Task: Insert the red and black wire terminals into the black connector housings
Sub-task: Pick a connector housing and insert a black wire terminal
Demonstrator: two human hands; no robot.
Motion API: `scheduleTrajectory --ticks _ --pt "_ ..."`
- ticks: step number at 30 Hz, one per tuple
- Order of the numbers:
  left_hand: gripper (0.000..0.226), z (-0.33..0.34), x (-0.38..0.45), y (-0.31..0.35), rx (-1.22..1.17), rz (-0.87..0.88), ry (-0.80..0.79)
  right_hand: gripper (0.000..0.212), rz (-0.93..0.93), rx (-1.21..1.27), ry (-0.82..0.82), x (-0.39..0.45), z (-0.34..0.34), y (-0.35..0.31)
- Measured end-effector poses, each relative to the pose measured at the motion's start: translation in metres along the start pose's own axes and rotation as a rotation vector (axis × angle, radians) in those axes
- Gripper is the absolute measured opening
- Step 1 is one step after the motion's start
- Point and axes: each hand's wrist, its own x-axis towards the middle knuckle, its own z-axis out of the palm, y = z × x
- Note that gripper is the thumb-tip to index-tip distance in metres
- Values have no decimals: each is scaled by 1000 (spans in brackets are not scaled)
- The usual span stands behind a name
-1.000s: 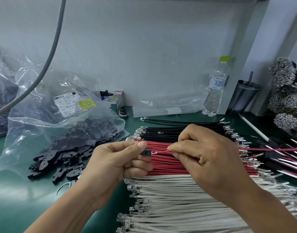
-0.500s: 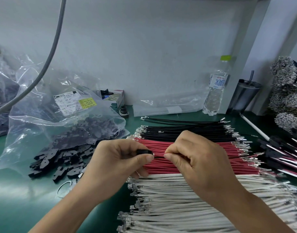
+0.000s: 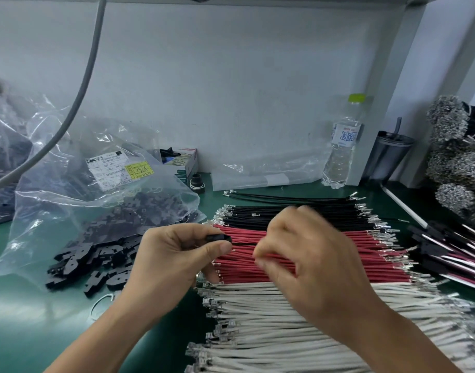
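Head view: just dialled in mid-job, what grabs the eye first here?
Centre of the green mat: bands of black wires, red wires and white wires. Above them, the left hand pinches a black connector housing; the blurred right hand hovers beside it. At left, a clear bag spills loose housings.

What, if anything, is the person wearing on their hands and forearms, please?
Nothing is worn: the left hand and right hand are bare, without gloves, rings or a watch, and both forearms are uncovered, with no sleeve in view. The right hand is motion-blurred.
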Motion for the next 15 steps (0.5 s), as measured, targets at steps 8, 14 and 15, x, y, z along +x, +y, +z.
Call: scheduleTrajectory --ticks 8,14,15 --pt "23 0 0 -2 -12 -15 24 9 82 108 -338 -9 19 -3" --pt "32 -3 2 -2 -101 -32 16 8 184 322 -213 0 -1 2" --pt "32 -4 3 -2 -117 -40 13 10 208 396 -163 1 -4 2"
